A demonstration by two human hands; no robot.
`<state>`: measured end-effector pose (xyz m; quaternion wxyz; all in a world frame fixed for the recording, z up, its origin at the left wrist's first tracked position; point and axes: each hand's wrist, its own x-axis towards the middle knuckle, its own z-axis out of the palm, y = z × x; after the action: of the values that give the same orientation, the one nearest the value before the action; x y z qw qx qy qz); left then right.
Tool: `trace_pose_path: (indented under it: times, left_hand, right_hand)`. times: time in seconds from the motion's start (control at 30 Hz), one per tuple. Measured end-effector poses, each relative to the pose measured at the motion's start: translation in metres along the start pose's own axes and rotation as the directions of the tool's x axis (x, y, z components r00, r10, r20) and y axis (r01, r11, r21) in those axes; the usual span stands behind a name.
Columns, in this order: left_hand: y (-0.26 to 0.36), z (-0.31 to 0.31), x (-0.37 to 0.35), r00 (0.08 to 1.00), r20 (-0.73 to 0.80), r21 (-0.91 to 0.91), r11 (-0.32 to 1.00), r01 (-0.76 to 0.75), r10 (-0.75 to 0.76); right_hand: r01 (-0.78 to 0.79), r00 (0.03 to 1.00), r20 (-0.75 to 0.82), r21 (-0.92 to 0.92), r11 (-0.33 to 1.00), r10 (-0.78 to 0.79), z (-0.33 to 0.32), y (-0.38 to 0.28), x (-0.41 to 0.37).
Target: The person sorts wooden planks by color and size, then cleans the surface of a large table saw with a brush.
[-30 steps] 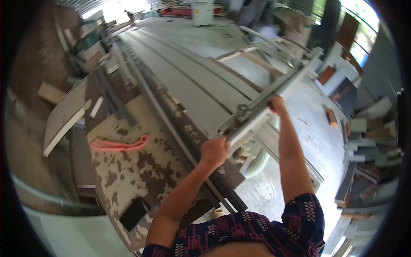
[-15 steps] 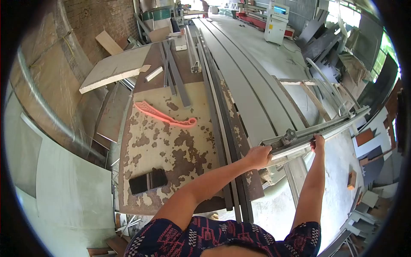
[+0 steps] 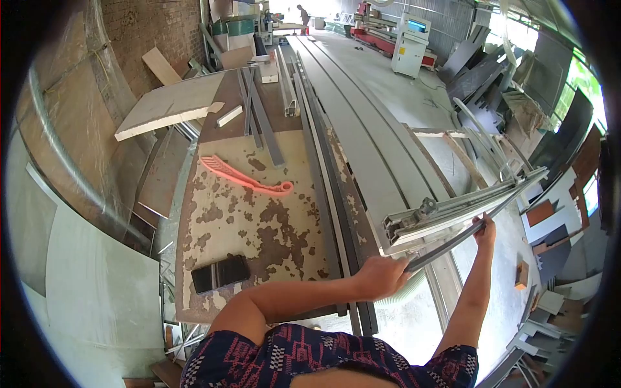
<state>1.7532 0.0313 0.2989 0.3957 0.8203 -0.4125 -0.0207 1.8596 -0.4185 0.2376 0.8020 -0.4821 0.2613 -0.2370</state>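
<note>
My left hand (image 3: pixel 380 278) is closed on the near end of a long dark grey strip (image 3: pixel 446 247). Farther along the same strip, my right hand (image 3: pixel 485 231) grips it from the right side. The strip slants up to the right, just in front of an aluminium fence rail (image 3: pixel 466 208) with a dark clamp knob (image 3: pixel 428 205). That rail lies across the end of a long grey sliding table (image 3: pixel 362 123). To the left of my hands, long dark strips (image 3: pixel 333 220) run along the worktable's edge.
On the worn worktable (image 3: pixel 242 194) lie a pink push stick (image 3: pixel 246 178), a phone (image 3: pixel 220 273) and grey strips (image 3: pixel 262 123). A white control cabinet (image 3: pixel 410 45) stands at the back. Boards (image 3: pixel 556 226) lean at right. A person (image 3: pixel 303 16) is far off.
Both hands have drawn the dark strip off the fence rail toward my body. The strip is now apart from the rail along its near part. My view has shifted slightly.
</note>
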Motion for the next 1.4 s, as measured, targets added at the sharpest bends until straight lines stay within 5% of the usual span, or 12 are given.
trace_pose_path:
  times: [0.1, 0.23, 0.33, 0.6, 0.7, 0.83, 0.97, 1.07, 1.27, 1.4]
  left_hand:
    - [0.011, -0.019, -0.026, 0.994, 0.095, 0.038, 0.998, 0.056, -0.059]
    - [0.004, -0.028, -0.051, 0.997, 0.051, -0.114, 0.991, 0.069, -0.063]
    - [0.001, -0.034, -0.066, 0.996, 0.072, -0.156, 0.986, 0.067, -0.056]
    - [-0.006, -0.054, -0.104, 0.992, 0.129, -0.258, 0.966, 0.023, 0.011]
    - [-0.006, -0.079, -0.122, 0.945, 0.320, -0.240, 0.959, 0.150, -0.068]
    - [-0.013, -0.110, -0.145, 0.931, 0.353, -0.425, 0.872, 0.244, -0.089]
    - [-0.034, -0.116, -0.167, 0.860, 0.487, -0.750, 0.432, 0.500, -0.152]
    - [-0.035, -0.120, -0.198, 0.888, 0.455, -0.871, 0.172, 0.460, -0.069]
    - [-0.035, -0.124, -0.249, 0.910, 0.272, -0.874, 0.315, 0.370, -0.314]
    - [-0.044, -0.120, -0.282, 0.884, 0.070, -0.757, 0.553, 0.349, -0.463]
  right_hand:
    - [0.034, 0.993, 0.111, 0.085, 0.996, -0.043, -0.002, -0.004, -0.013]
    - [0.412, 0.909, 0.004, 0.118, 0.903, -0.416, 0.008, -0.007, -0.023]
    - [0.511, 0.860, -0.040, 0.061, 0.857, -0.509, 0.020, -0.022, -0.047]
    - [0.577, 0.815, -0.005, 0.097, 0.811, -0.580, 0.084, -0.061, -0.122]
    - [0.597, 0.799, 0.025, 0.091, 0.797, -0.601, 0.123, -0.054, -0.143]
    - [0.604, 0.784, 0.072, 0.139, 0.785, -0.617, 0.184, -0.034, -0.174]
    - [0.560, 0.770, 0.206, 0.236, 0.794, -0.604, 0.249, -0.013, -0.192]
    - [0.536, 0.747, 0.308, 0.244, 0.808, -0.588, 0.300, -0.008, -0.226]
    - [0.294, 0.780, 0.463, 0.323, 0.900, -0.421, 0.394, 0.028, -0.283]
    - [0.175, 0.744, 0.591, 0.276, 0.945, -0.311, 0.447, 0.061, -0.319]
